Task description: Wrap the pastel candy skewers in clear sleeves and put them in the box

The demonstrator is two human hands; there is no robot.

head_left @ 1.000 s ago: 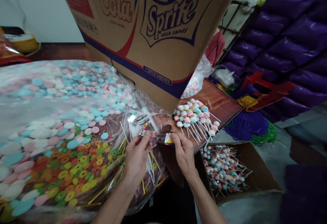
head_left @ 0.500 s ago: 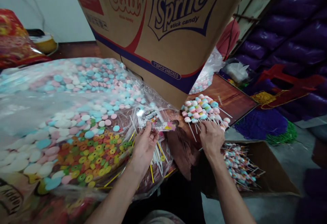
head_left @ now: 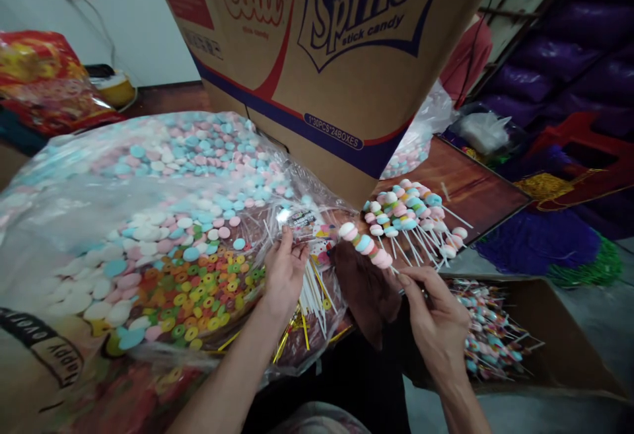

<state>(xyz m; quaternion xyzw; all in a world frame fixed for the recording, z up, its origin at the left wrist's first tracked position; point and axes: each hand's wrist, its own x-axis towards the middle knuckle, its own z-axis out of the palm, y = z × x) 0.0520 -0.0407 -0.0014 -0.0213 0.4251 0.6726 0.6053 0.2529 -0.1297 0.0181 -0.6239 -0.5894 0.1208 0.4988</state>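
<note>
My right hand [head_left: 438,312] pinches the bare end of a candy skewer [head_left: 365,245], on which pink, white, blue and orange sweets are threaded. The skewer tilts up to the left, its tip close to a small clear printed wrapper [head_left: 300,222]. That wrapper is held between the thumb and fingers of my left hand [head_left: 287,269]. Behind the right hand lies a pile of similar candy skewers [head_left: 409,206] on the brown table. White sticks [head_left: 313,295] and gold twist ties [head_left: 282,338] lie below the left hand, on clear plastic.
A large clear bag [head_left: 99,186] of pastel sweets and gummy rings [head_left: 203,295] covers the left side. A tall cardboard carton [head_left: 297,117] stands behind. An open box [head_left: 559,341] at lower right holds wrapped skewers [head_left: 495,335]. Brown cloth [head_left: 364,289] lies between my hands.
My right hand has lifted one candy skewer off the pile and brought it left and nearer, towards the wrapper. My left hand keeps hold of the wrapper. The view has shifted slightly.
</note>
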